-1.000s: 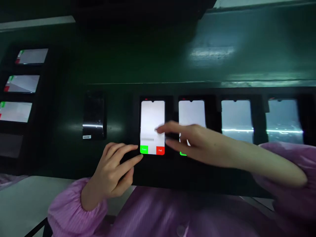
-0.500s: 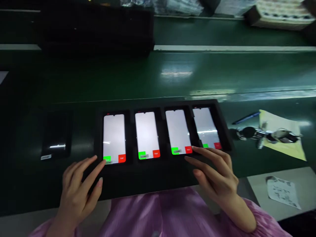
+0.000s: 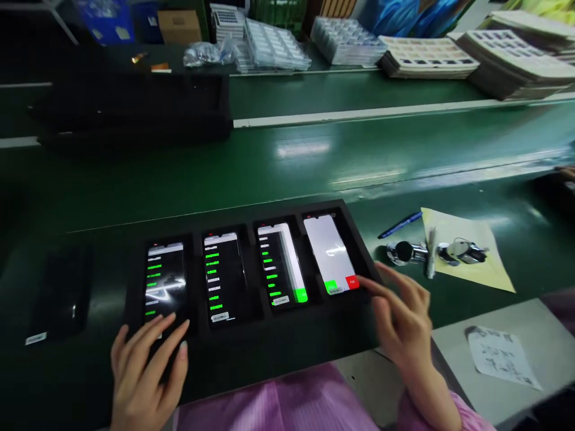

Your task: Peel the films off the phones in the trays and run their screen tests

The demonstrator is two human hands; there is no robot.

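Note:
A black tray point(image 3: 358, 240) holds several smartphones in a row of slots. My left hand point(image 3: 146, 371) lies with fingers spread over the bottom of the leftmost phone point(image 3: 165, 272), whose dark screen lists green and white lines. A similar list fills the second phone point(image 3: 221, 272). On the third phone point(image 3: 276, 260), the list overlaps a white page sliding at its right side. The rightmost phone point(image 3: 327, 248) shows a white page with a green and a red box. My right hand point(image 3: 404, 317), holding nothing, points its index finger at that red box; whether it touches is unclear.
Left of the tray lies a dark phone-like slab point(image 3: 58, 293) with a white label. To the right are a blue pen point(image 3: 399, 225), metal instruments point(image 3: 406, 252) and yellow paper point(image 3: 494, 263). Black trays point(image 3: 135, 114), clear plastic trays point(image 3: 274, 45) and stacked cards point(image 3: 429, 57) stand behind.
The three left phones' white pages have given way to dark lists, the third still mid-slide. My right hand has moved from the third phone to the rightmost one. The camera view has shifted.

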